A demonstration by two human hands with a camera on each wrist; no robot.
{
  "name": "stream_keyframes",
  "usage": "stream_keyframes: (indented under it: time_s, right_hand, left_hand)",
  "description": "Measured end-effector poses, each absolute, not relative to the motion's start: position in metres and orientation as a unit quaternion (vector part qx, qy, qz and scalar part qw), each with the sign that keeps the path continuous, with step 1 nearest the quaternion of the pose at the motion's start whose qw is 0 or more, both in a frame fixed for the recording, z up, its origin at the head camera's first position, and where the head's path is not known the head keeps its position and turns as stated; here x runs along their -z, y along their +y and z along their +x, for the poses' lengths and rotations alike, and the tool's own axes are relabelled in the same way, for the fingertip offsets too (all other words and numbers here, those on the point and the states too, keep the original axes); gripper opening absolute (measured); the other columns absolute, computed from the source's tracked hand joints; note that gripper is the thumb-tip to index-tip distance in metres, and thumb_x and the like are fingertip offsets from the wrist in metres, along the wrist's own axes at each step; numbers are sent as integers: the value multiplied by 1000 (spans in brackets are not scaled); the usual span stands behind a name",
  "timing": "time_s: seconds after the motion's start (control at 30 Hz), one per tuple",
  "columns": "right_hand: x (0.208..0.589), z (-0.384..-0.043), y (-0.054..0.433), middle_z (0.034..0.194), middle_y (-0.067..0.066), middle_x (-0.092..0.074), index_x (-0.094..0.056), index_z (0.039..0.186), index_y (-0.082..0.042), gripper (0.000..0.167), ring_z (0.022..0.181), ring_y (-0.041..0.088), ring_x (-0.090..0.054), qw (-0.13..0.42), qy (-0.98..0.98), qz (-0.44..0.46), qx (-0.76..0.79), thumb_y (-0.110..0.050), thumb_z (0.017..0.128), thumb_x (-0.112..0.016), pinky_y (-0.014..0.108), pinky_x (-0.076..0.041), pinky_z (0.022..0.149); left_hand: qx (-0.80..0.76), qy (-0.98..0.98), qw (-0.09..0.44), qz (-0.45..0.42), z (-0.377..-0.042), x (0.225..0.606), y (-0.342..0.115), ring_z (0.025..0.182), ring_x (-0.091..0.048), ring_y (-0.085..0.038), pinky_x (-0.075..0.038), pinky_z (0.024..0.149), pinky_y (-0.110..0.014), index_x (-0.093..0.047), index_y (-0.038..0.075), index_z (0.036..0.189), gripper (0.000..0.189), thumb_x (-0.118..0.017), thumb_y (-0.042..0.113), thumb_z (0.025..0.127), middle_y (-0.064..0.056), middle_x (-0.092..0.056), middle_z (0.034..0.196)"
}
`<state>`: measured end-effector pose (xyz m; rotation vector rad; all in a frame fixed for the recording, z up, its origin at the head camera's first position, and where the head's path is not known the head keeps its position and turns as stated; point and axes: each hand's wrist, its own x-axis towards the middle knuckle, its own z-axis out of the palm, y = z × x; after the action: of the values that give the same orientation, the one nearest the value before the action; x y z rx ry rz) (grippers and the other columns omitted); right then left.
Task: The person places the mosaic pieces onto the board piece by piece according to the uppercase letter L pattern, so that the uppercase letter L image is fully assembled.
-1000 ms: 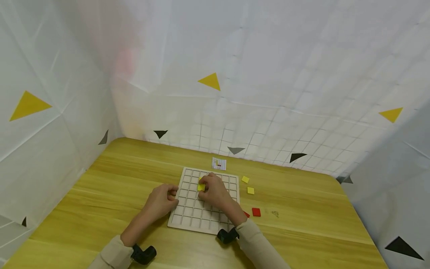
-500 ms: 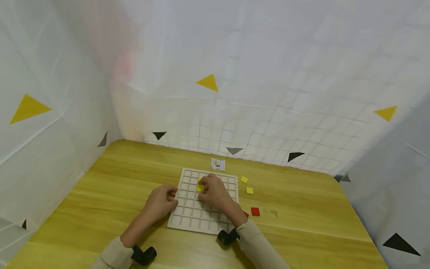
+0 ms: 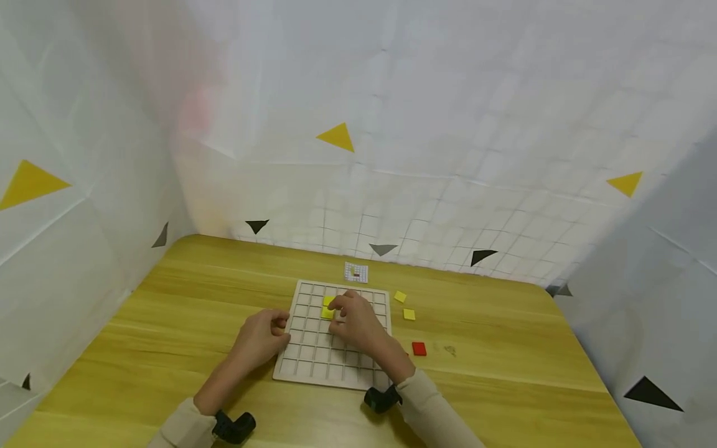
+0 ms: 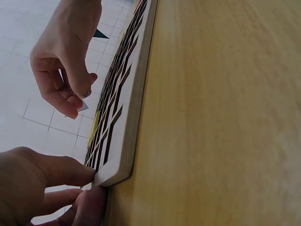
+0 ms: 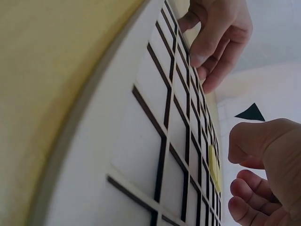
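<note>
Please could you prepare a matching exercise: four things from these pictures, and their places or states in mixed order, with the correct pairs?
1. Pale wooden board with a square grid
2. Small white card with a printed grid
3. Red square tile, wholly visible in the head view
4. Rightmost yellow triangle

A. On the white backdrop
B. On the yellowish table, right of the board
C. Has yellow square tiles lying on it
D. Just beyond the board's far edge

Pairs: 1-C, 2-D, 3-B, 4-A
</note>
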<state>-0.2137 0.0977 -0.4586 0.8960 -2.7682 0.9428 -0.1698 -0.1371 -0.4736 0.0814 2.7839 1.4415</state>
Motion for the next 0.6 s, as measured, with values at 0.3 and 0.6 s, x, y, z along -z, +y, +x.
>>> stream_keyframes:
  time_s: [0.3,0.6]
  right_hand:
    - [456,-198,99,100,6,-60,-72,106,-8,25,88,19,-61,43,-899,297,-320,-5,81,-69,27,-52,72]
    - [451,-190,113,101,9,-61,-71,107,-5,24,86,23,-61,61,-895,299,-325,-5,83,-70,28,-51,70]
  left_hand:
    - [-458,889,5,26,-169,473,-137,85,-67,-18,-57,74,-36,-68,-4,120,40,-76,1,82,-7,-66,99]
    - [-459,888,8,29,-169,471,-137,85,-67,-18,-56,74,-36,-67,-5,121,40,-75,1,82,-8,-66,99]
